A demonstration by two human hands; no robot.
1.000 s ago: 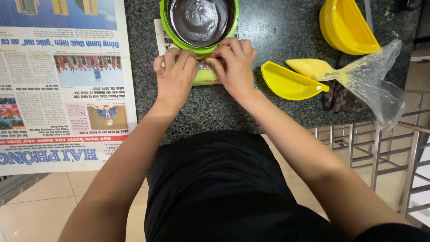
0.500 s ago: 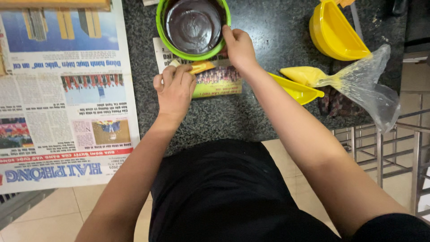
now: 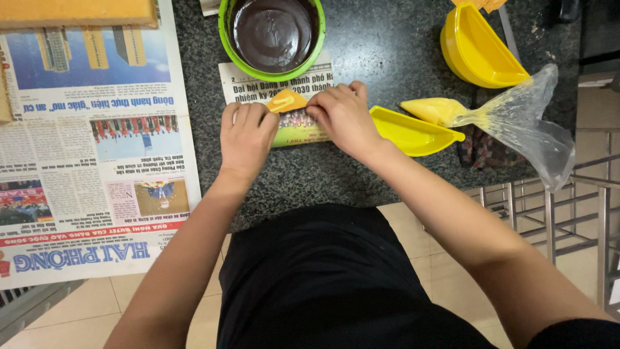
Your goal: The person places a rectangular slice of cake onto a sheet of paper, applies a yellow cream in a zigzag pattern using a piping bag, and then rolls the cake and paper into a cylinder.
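**Both hands on the small orange piece**

I have a small orange piece (image 3: 287, 101), smeared with pale yellow paste, lying on a scrap of newspaper (image 3: 278, 84) so the dark stone counter (image 3: 387, 45) stays clean. My left hand (image 3: 247, 132) rests just beside it, fingers curled in loosely and pressing its left edge down; whether they actually pinch it I cannot tell. My right hand (image 3: 343, 116) comes in from the other side, thumb and forefinger nearly closed on the piece's right tip, steadying it flat. The green bowl of dark brown paste (image 3: 274, 31) stands on the far end of the scrap, close enough to reach. To my right lie a yellow half-shell mould (image 3: 413, 132), a filled piping bag (image 3: 491, 119) and a deeper yellow mould (image 3: 481, 48). A wide newspaper sheet (image 3: 90, 161) covers the left.
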